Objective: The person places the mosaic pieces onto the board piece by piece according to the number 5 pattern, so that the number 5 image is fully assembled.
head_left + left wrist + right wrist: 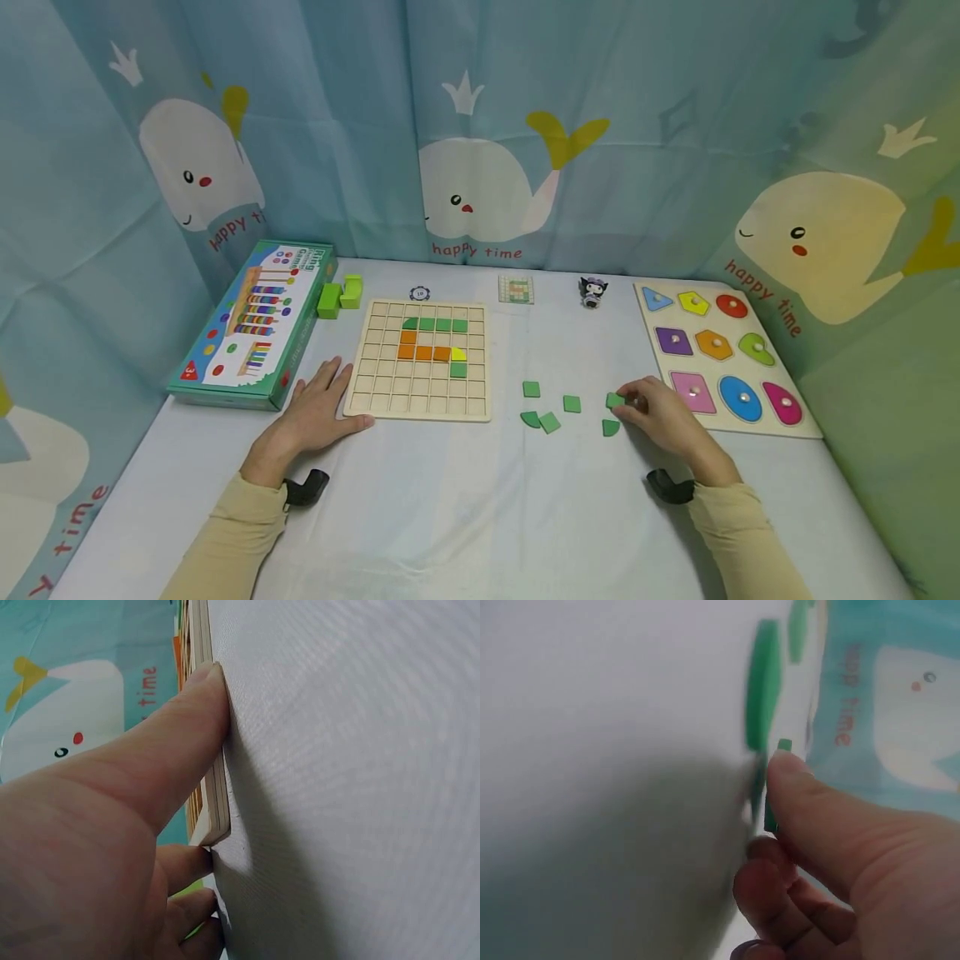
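Observation:
A wooden grid board (420,392) lies on the white table, with green, orange and yellow tiles (435,342) set in its upper rows. My left hand (318,408) rests flat beside the board's lower left corner, thumb along its front edge (214,795). My right hand (656,412) pinches a small green tile (615,401) between thumb and fingers, just off the table; in the right wrist view the green tile (772,802) shows edge-on under the thumb. Several loose green tiles (551,412) lie left of that hand.
A shape puzzle board (780,425) lies at the right. A green toy box (251,329) sits at the left, with green blocks (339,295) behind it. A small card (516,290), a round token (419,293) and a little figurine (592,292) stand near the curtain.

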`<state>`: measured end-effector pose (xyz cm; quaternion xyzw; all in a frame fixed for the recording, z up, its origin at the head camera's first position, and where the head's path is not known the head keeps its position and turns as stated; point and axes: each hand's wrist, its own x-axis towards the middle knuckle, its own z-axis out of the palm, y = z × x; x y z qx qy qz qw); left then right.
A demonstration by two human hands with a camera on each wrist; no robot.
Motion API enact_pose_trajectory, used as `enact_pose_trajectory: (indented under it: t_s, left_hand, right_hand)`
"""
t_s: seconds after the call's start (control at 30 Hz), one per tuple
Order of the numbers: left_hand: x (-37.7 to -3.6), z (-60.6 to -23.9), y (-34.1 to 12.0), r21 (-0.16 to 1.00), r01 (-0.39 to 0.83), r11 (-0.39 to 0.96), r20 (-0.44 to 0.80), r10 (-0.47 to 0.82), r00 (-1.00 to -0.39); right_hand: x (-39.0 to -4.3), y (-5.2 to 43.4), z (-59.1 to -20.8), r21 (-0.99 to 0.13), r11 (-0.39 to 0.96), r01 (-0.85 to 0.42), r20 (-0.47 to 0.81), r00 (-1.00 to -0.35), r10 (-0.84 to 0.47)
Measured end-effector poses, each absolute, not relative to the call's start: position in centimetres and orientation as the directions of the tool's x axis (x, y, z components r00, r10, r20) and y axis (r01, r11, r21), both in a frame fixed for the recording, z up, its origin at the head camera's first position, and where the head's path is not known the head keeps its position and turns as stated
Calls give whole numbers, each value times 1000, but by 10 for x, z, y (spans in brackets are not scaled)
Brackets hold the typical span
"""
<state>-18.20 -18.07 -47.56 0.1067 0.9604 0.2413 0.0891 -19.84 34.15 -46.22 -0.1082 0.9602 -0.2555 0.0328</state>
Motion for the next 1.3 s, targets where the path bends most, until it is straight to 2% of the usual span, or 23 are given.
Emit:
enact_pose_trajectory:
  t_s: [0.27,0.43,0.63,0.9,1.3]
  left_hand:
    - [-182,-478,-181,481,170,860,-112,252,-961]
    - [-183,-480,-181,475,174,862,-109,254,-961]
    - [-183,-479,-181,482,174,859,-108,255,-961]
    - [-183,-479,-181,475,166,864,-117,249,-962]
    - [-182,-477,-181,481,164,861,-115,247,-962]
  right_hand:
    - [-210,309,-457,-565,788,-244,57,-965,-258]
    - [-218,276,-460,-603,730,-322,114,-940,-321]
    - [-224,233,-460,-625,676,-391,112,-902,-417]
    - [-231,184,-461,-609,638,-471,100,-843,-528]
    - [-238,140,-463,-578,625,-525,105,-807,-581]
